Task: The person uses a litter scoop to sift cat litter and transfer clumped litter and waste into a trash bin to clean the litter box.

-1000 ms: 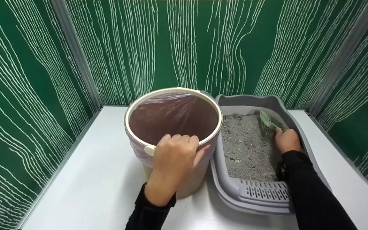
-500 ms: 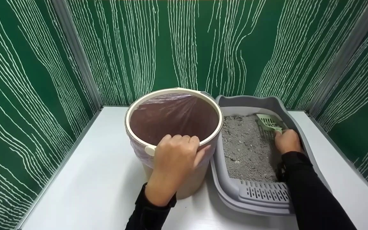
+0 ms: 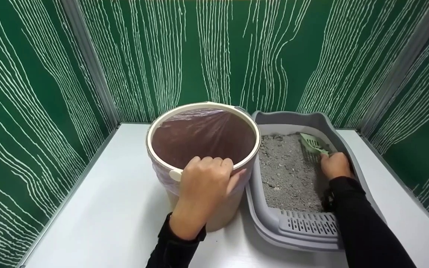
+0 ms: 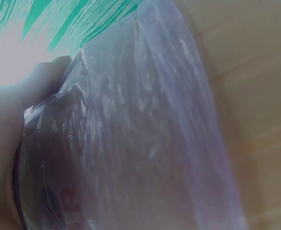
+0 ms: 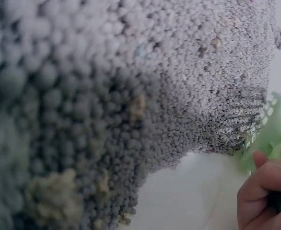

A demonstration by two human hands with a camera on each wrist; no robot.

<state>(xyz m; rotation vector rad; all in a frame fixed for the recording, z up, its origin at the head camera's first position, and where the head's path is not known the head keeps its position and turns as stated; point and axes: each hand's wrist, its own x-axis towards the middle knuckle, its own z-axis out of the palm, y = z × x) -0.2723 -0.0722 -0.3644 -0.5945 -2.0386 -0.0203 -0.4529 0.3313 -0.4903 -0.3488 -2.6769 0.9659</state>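
Green walls (image 3: 214, 48) streaked with wavy pale lines surround a white counter (image 3: 95, 208). On it, a round trash bin (image 3: 225, 212) draped with a translucent bag (image 3: 203, 137) stands just beside a gray litter box (image 3: 264, 223). The left hand (image 3: 205, 182) has its grip curled over the bin's near rim. The right hand (image 3: 336, 165) holds its grip closed around a green slotted litter scoop (image 3: 311, 142), whose tilted head is inside the box, toward its far-right corner, beside the pelleted gray litter (image 3: 289, 171).
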